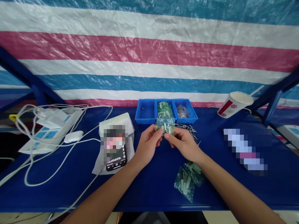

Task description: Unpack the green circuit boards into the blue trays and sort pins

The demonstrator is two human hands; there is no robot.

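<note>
Between both hands is a small clear plastic bag [166,125] with pale plugs inside, held up just in front of the blue bins. My left hand [149,140] pinches its left side, thumb on the front. On the right side, my right hand [183,141] grips it the same way. Behind it, the middle blue bin [156,112] holds similar greenish bags [164,109]. A pile of loose screws [189,129] lies just beyond my right hand. Nearer me, two filled bags [184,183] with screws and pale plugs rest on the table by my right forearm.
The left bin [145,116] holds one screw; the right bin [191,115] has small bags. A phone [116,161] leans at left beside tangled white cables [70,149], a power strip [46,137] and a white earbud case [73,136]. At right stand a paper cup [233,104] and a blurred-out item [245,152].
</note>
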